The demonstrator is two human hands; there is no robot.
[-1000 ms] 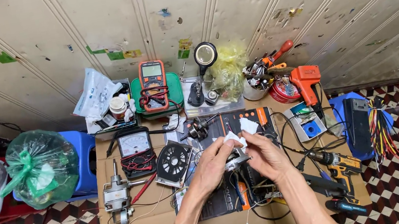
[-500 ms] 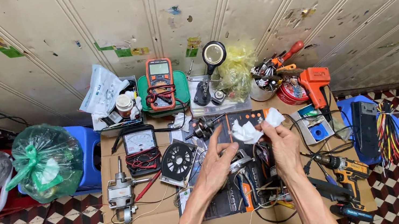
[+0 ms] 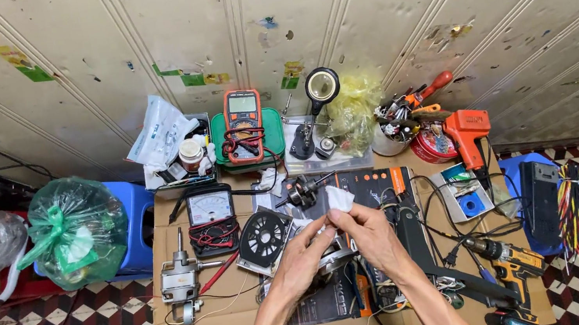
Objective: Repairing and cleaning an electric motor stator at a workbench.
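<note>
Green & yellow sticker bits sit high on the cream wall. A clear plastic bag pack lies at the table's back-left, a crinkly yellow plastic bag by the round magnifier lamp. A black & orange flat box lies mid-table. The right hand pinches a small white cloth wad at its fingertips, just above the hand. The left hand curls round a shiny metal motor part between both hands.

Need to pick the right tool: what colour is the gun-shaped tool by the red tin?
Orange, the gun-shaped tool beside the red tin; head view shows it.
</note>
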